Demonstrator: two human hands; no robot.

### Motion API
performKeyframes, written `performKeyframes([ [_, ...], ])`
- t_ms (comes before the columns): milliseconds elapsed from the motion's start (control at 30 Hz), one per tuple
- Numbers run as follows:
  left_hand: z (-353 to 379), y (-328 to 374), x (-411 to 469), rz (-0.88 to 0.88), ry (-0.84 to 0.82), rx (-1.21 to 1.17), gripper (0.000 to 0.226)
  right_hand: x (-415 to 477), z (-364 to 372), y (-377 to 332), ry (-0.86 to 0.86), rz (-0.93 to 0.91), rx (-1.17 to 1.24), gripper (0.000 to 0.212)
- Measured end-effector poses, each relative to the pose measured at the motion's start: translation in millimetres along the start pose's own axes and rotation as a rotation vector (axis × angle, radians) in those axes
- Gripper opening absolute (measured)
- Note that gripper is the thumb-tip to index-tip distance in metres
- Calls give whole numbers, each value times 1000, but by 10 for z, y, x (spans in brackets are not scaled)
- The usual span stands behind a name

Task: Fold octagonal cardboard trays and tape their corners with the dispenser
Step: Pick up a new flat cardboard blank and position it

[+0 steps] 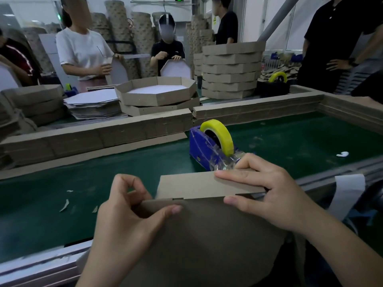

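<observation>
I hold a brown cardboard tray (pixel 207 235) upside down at the near edge of the green belt, one side flap (pixel 196 186) folded away from me. My left hand (pixel 124 220) grips the tray's left part, thumb on its base near the fold. My right hand (pixel 267 191) pinches the flap's right end, fingers over its top edge and thumb on the base. Just behind that hand stands a blue tape dispenser (pixel 204 150) with a yellow tape roll (pixel 219 136); clear tape hangs at its cutter.
A green conveyor belt (pixel 300 141) is bordered by cardboard strips (pixel 103 133). Behind it lie folded trays (pixel 155 93), a tall tray stack (pixel 231 71), flat blanks (pixel 93 104) and a second dispenser (pixel 273 83). Several people stand at the far side.
</observation>
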State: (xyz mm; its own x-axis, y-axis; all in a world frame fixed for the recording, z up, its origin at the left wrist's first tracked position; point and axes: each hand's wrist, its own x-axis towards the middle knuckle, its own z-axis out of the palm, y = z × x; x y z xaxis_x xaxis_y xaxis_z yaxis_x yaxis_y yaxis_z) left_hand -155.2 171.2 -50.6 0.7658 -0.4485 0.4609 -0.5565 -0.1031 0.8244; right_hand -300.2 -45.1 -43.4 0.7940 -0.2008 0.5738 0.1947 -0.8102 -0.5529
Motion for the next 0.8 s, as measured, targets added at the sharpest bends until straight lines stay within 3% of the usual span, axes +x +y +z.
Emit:
performKeyframes([
  [267,-36,31,-41,-13,-14,22,66,65,115,-1,-50,-21,-2,47],
  [433,-112,40,-33,-29,-74,23,87,124,148,22,-140,-14,-2,47],
  [600,-155,-23,-38,12,-109,30,86,172,165,64,-234,-27,-22,47],
  [667,-169,-37,-31,63,-141,58,83,189,157,75,-270,-36,-25,47],
  [800,-201,-63,-14,245,-236,191,46,219,121,77,-326,-57,-43,52],
])
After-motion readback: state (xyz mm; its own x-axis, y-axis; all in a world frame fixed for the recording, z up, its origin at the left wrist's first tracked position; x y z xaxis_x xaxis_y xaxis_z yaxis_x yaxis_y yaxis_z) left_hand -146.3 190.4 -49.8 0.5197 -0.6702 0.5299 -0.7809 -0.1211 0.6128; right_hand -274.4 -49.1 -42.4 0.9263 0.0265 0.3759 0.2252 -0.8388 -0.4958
